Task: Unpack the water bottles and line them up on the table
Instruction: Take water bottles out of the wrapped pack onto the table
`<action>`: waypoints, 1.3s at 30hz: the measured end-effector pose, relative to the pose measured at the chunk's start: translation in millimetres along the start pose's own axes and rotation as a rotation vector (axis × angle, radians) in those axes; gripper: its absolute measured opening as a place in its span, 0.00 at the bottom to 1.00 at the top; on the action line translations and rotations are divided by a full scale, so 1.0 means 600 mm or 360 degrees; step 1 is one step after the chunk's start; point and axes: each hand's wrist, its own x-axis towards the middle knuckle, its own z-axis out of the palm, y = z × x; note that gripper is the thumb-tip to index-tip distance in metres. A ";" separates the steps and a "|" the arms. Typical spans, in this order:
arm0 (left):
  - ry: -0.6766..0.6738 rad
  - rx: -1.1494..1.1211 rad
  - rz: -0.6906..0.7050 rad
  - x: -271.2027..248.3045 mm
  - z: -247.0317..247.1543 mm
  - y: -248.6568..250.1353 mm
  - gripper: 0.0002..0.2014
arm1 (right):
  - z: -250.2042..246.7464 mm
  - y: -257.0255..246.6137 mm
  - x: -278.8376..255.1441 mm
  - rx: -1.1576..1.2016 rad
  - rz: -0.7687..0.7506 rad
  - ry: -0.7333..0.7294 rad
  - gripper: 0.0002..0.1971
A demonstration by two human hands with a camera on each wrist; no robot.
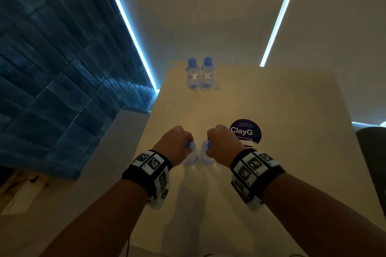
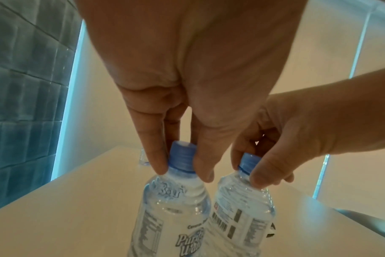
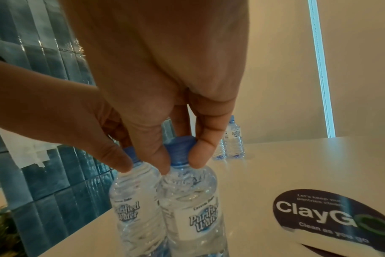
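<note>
While two bottles (image 1: 200, 74) already stand side by side at the far end of the table (image 1: 282, 100), upper middle of the head view, the person has two more down near the centre. The left hand (image 1: 174, 145) pinches the blue cap of the left bottle (image 2: 171, 205) between thumb and fingers, and the right hand (image 1: 223, 142) does the same with the right bottle (image 3: 193, 205). So both grips are narrow, closed just on the caps. The two bottles sit touching or nearly so, labels facing the wrist cameras. Hard to tell whether their bases are on the table or just off it, since the bottoms are cut off or blurred in every view.

What could go wrong: holding only by the cap gives little control over the body, so a bottle could swing, bump its neighbour and tip over. They're full, so a slip from such a small pinch seems possible too. The ClayGo sticker (image 1: 245, 131) sits just to the right, nothing to snag on.
</note>
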 end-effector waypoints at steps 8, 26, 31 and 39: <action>-0.0006 0.0024 0.0040 0.008 -0.001 -0.001 0.18 | 0.008 0.005 0.013 0.0121 -0.0019 -0.0028 0.15; -0.0331 0.0103 0.1728 0.014 0.241 0.785 0.10 | -0.089 0.617 -0.596 -0.0095 0.1387 0.0279 0.19; -0.0372 0.0361 0.1853 0.037 0.329 0.985 0.25 | -0.145 0.711 -0.660 -0.0519 0.1465 0.0443 0.20; -0.0296 0.0397 0.1808 0.093 0.423 1.078 0.41 | -0.151 0.764 -0.688 -0.0447 0.1550 0.0480 0.18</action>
